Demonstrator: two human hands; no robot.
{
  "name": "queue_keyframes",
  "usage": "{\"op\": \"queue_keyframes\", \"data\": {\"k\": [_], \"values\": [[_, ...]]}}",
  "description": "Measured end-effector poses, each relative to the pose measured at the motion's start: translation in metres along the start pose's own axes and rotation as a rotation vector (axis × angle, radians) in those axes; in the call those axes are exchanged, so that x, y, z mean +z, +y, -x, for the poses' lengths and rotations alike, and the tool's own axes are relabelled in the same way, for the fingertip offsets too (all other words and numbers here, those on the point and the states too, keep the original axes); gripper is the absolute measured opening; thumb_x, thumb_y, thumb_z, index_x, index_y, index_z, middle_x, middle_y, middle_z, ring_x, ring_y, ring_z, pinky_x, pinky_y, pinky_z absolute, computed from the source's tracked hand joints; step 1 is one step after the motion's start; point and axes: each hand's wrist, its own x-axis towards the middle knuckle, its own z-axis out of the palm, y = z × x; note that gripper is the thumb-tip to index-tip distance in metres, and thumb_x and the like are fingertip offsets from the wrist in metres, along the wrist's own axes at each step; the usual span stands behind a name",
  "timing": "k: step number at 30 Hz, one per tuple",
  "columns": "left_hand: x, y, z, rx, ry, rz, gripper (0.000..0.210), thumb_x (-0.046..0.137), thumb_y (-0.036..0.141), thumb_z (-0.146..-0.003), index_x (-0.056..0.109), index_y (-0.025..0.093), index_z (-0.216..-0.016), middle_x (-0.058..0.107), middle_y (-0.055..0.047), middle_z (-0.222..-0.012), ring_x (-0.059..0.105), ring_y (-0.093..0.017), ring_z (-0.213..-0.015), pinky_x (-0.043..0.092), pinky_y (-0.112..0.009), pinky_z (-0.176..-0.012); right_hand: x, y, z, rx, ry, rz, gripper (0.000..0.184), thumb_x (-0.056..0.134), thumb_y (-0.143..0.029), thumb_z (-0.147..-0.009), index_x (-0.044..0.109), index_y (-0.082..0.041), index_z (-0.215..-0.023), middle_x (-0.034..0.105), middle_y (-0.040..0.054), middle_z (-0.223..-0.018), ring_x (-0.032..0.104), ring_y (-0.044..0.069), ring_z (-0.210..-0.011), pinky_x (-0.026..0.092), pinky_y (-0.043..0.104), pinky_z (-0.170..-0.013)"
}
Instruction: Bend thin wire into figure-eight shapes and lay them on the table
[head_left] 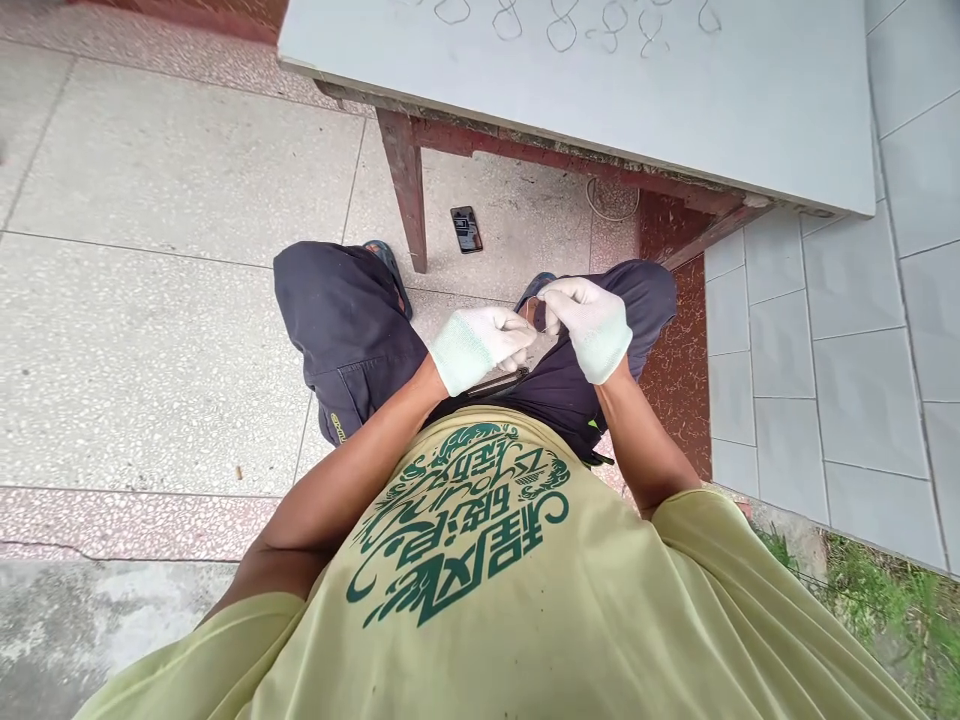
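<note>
Both my hands wear white gloves with pale green cuffs and meet above my lap. My left hand [486, 342] is closed in a pinch, its fingertips on a thin, light-coloured wire [527, 313]. Close beside it, my right hand [586, 318] also pinches the wire, which bends in a small loop between the two hands. The wire's ends are too fine to make out. On the white tabletop [712, 110] ahead lie several thin wire pieces bent into loops and figure eights, one wire figure eight [562, 27] among them.
The table's wooden leg [403, 190] stands just ahead of my knees. A phone [466, 229] lies on the speckled floor [150, 300] under the table. At the right rises a grey tiled wall [855, 370], with green plants [877, 590] near its lower end.
</note>
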Motion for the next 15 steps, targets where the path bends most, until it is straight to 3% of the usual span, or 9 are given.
{"op": "queue_keyframes", "data": {"k": [4,7,10,15], "values": [[-0.001,-0.002,-0.006,0.034,0.015,0.059,0.02,0.081,0.031,-0.092,0.075,0.016,-0.079,0.07,-0.001,-0.059,0.059,-0.011,-0.051,0.049,-0.021,-0.054,-0.005,0.003,-0.006,0.027,-0.028,-0.054,0.014,0.078,-0.034,-0.093,0.076,-0.021,-0.087,0.062,-0.0061,-0.058,0.055,0.011,-0.054,0.048,0.027,-0.06],[0.001,-0.003,-0.011,0.082,0.12,0.141,0.017,0.083,0.03,-0.092,0.076,0.016,-0.085,0.071,-0.001,-0.061,0.06,-0.011,-0.052,0.049,-0.022,-0.053,-0.002,0.015,-0.013,0.076,-0.112,-0.291,0.026,0.085,-0.046,-0.092,0.076,-0.022,-0.095,0.064,-0.0054,-0.062,0.059,0.013,-0.057,0.053,0.029,-0.064],[0.004,-0.005,-0.016,0.151,0.211,0.2,0.021,0.084,0.032,-0.093,0.074,0.017,-0.082,0.073,-0.002,-0.065,0.063,-0.012,-0.056,0.052,-0.022,-0.056,0.005,0.03,-0.016,0.129,-0.2,-0.51,0.039,0.093,-0.054,-0.088,0.078,-0.024,-0.107,0.073,-0.0032,-0.079,0.068,0.015,-0.067,0.06,0.032,-0.069],[0.009,-0.011,-0.022,0.153,0.271,0.252,0.025,0.086,0.037,-0.093,0.074,0.016,-0.086,0.074,-0.002,-0.069,0.065,-0.012,-0.059,0.054,-0.022,-0.058,0.016,0.048,-0.011,0.134,-0.134,-0.64,0.027,0.093,-0.045,-0.09,0.081,-0.028,-0.107,0.076,-0.0028,-0.087,0.07,0.015,-0.074,0.065,0.034,-0.076]]}}
